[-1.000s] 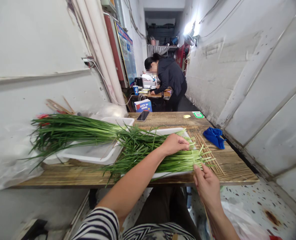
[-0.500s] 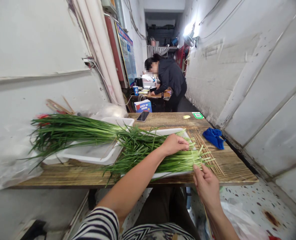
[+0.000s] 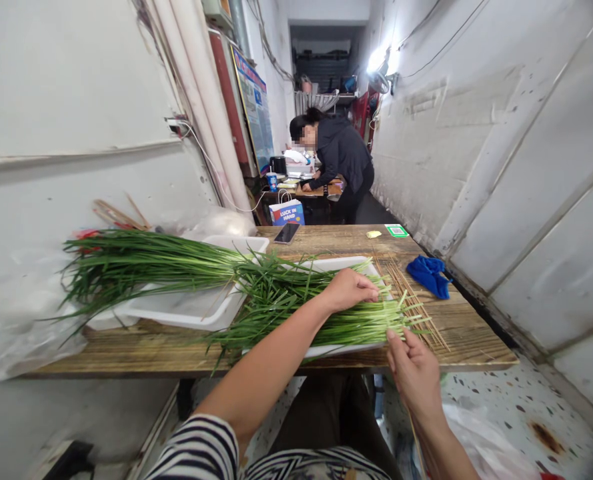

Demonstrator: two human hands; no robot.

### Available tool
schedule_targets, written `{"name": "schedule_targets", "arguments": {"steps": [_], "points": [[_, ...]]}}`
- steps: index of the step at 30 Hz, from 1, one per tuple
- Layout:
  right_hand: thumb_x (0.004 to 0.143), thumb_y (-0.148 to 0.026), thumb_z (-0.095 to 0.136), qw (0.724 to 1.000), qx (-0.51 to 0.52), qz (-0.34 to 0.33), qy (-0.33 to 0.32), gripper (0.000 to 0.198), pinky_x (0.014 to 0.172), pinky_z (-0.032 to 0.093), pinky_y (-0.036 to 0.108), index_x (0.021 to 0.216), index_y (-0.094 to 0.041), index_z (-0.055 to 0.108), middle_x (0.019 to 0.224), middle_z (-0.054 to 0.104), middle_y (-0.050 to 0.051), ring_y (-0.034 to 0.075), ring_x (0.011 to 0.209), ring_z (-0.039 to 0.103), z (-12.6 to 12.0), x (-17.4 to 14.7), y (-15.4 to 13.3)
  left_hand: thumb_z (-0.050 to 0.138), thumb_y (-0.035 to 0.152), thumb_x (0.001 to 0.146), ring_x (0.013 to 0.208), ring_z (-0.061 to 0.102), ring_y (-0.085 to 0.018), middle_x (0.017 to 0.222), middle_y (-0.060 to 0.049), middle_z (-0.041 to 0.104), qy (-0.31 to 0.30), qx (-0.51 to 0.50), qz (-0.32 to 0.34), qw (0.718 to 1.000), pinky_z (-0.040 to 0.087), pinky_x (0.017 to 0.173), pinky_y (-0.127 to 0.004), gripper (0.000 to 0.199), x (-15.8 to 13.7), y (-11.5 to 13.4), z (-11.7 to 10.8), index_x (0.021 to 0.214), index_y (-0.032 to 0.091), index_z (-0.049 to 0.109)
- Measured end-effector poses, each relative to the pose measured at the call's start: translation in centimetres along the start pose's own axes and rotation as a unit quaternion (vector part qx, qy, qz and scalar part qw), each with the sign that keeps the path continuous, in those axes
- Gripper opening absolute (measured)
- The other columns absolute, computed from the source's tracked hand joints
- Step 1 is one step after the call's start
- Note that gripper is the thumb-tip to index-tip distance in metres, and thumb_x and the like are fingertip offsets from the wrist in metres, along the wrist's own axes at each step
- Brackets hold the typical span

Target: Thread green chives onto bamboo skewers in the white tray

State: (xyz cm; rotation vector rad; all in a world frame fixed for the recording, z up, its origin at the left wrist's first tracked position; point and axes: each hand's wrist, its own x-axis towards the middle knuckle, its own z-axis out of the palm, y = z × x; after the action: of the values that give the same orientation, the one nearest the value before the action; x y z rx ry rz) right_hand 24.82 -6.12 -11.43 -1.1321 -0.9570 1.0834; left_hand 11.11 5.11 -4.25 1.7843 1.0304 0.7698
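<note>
Garlic chives (image 3: pixel 346 323) lie in a white tray (image 3: pixel 321 265), their pale cut ends towards the right. My left hand (image 3: pixel 351 288) rests over these ends with thumb and fingers pinched on the stalks; the fingertips are partly hidden. At the tray's near right corner, my right hand (image 3: pixel 415 367) has its fingers closed at the lowest stalk ends. A thin bamboo skewer (image 3: pixel 417 443) runs down out of this hand, along the wrist. More loose bamboo skewers (image 3: pixel 416 303) lie on the wooden table just right of the tray.
A larger bunch of chives (image 3: pixel 161 263) lies across a second white tray (image 3: pixel 191 319) on the left. A phone (image 3: pixel 287 233), a blue cloth (image 3: pixel 429 276) and a green code card (image 3: pixel 397 231) are on the table (image 3: pixel 456 333). A person (image 3: pixel 343 157) bends over another table behind.
</note>
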Motion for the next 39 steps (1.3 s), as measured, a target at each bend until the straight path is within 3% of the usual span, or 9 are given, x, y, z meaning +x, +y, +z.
{"name": "schedule_targets", "arguments": {"steps": [16,22,24,26,29,31,39], "points": [[0.076,-0.050,0.067,0.999,0.034,0.006,-0.003,0.035,0.038,0.014,0.019,0.077,-0.020,0.049,0.046,0.031,-0.011,0.006,0.039,0.022,0.1,0.0,0.4,0.068,0.030,0.069,0.081,0.066,-0.018,0.085,-0.007,0.074,-0.006,0.079,0.006,0.997,0.048,0.074,-0.023,0.029,-0.1,0.0,-0.3,0.089,0.009,0.075],[0.077,-0.048,0.067,0.999,0.044,0.004,0.000,0.033,0.038,0.015,0.019,0.078,-0.020,0.049,0.046,0.031,-0.011,0.006,0.039,0.022,-0.1,0.0,0.9,0.063,0.032,0.077,0.094,0.065,-0.017,0.101,-0.007,0.072,-0.140,0.121,0.061,0.981,0.047,0.081,-0.020,0.030,-0.6,0.4,-1.5,0.095,0.011,0.073],[0.079,-0.048,0.066,0.999,0.034,0.000,-0.009,0.032,0.038,0.015,0.019,0.079,-0.020,0.050,0.045,0.031,-0.011,0.006,0.039,0.022,-0.2,0.0,1.0,0.060,0.031,0.080,0.096,0.065,-0.017,0.104,-0.007,0.071,-0.159,0.134,0.085,0.974,0.046,0.083,-0.020,0.029,-0.6,0.6,-1.7,0.097,0.011,0.073],[0.079,-0.049,0.065,1.000,0.018,-0.004,-0.011,0.033,0.037,0.014,0.019,0.077,-0.020,0.050,0.045,0.031,-0.011,0.006,0.039,0.022,-0.3,-0.1,1.1,0.056,0.026,0.082,0.092,0.066,-0.016,0.100,-0.006,0.072,-0.116,0.160,0.095,0.976,0.047,0.082,-0.020,0.026,-0.5,0.5,-1.6,0.095,0.012,0.074],[0.079,-0.050,0.065,1.000,0.000,-0.010,0.004,0.035,0.036,0.016,0.019,0.073,-0.021,0.047,0.044,0.031,-0.011,0.006,0.037,0.022,-0.5,-0.1,1.4,0.052,0.019,0.083,0.090,0.066,-0.017,0.097,-0.005,0.073,0.029,0.229,0.078,0.970,0.046,0.083,-0.023,0.024,0.0,-0.2,-1.2,0.092,0.014,0.074],[0.078,-0.051,0.066,1.000,-0.006,-0.017,0.015,0.037,0.036,0.018,0.019,0.071,-0.021,0.046,0.043,0.032,-0.011,0.006,0.037,0.024,-0.5,-0.2,1.6,0.054,0.019,0.081,0.092,0.065,-0.018,0.099,-0.005,0.072,0.076,0.271,0.066,0.957,0.046,0.083,-0.025,0.024,0.4,-0.8,-1.0,0.096,0.016,0.073],[0.076,-0.053,0.066,0.999,-0.024,-0.025,0.023,0.038,0.034,0.020,0.018,0.070,-0.021,0.046,0.042,0.036,-0.011,0.006,0.035,0.027,-0.3,-0.3,1.4,0.063,0.028,0.077,0.091,0.062,-0.019,0.093,-0.004,0.071,0.029,0.372,0.057,0.926,0.046,0.082,-0.026,0.018,1.6,-2.7,-0.5,0.091,0.022,0.074]]}}
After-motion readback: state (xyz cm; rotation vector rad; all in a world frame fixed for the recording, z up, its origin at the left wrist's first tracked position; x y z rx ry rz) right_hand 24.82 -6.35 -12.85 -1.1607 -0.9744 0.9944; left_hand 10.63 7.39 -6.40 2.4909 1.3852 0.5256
